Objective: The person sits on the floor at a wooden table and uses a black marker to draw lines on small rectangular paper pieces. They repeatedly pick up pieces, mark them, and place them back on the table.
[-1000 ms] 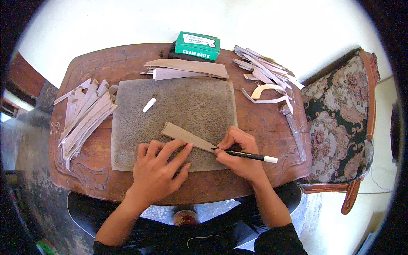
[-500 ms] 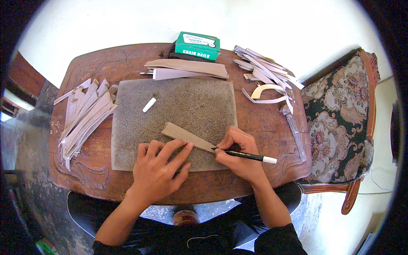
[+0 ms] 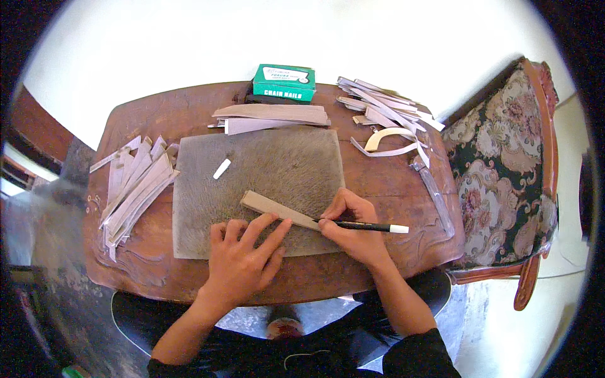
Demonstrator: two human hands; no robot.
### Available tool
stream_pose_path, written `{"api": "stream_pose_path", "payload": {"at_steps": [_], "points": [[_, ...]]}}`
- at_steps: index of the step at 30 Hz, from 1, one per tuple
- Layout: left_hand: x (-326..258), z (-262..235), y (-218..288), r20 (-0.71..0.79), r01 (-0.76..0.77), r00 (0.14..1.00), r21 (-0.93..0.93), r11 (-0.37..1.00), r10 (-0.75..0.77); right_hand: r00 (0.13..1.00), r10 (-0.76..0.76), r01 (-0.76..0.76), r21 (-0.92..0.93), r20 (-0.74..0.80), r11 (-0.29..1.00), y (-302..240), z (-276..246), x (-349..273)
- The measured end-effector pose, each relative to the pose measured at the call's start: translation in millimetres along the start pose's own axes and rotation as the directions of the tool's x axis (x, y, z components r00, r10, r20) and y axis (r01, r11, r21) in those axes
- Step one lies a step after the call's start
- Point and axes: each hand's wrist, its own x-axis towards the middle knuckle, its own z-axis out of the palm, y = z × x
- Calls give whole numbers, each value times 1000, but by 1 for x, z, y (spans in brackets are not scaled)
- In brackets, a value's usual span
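Observation:
A tapered tan strip lies slantwise on a grey speckled board; whether it is wood or card I cannot tell. My left hand has its fingers spread, with fingertips pressing on the strip's near edge. In my right hand is a black marker pen with a white end, pinched between thumb and fingers. Its tip touches or nearly touches the strip's narrow right end, partly hidden by the fingers. A white pen cap rests farther back on the board.
The board lies on a carved wooden table. Similar strips are piled at left, with more strips behind the board and narrow offcuts at far right. A green box stands at the back. To the right is a flowered chair.
The view has shifted slightly, so the table sits lower in it. The pen tip stays at the strip's right end, and both hands keep nearly the same pose.

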Motion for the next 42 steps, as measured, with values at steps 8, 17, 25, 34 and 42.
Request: {"api": "stream_pose_path", "payload": {"at_steps": [8, 17, 25, 34, 42], "points": [[2, -3, 14, 47, 45, 998, 41, 998, -47, 994, -100, 92, -128, -53, 987, -14, -3, 0], [1, 2, 14, 51, 42, 998, 59, 997, -45, 990, -142, 142, -114, 10, 983, -16, -9, -13], [1, 0, 14, 73, 47, 996, 57, 997, -51, 997, -69, 72, -88, 39, 994, -9, -9, -9], [1, -1, 14, 92, 62, 994, 47, 997, -67, 993, -91, 100, -125, 80, 987, -7, -11, -8], [0, -3, 14, 115, 81, 990, 30, 996, -84, 995, -64, 77, -169, 80, 983, -11, -10, -7]]}}
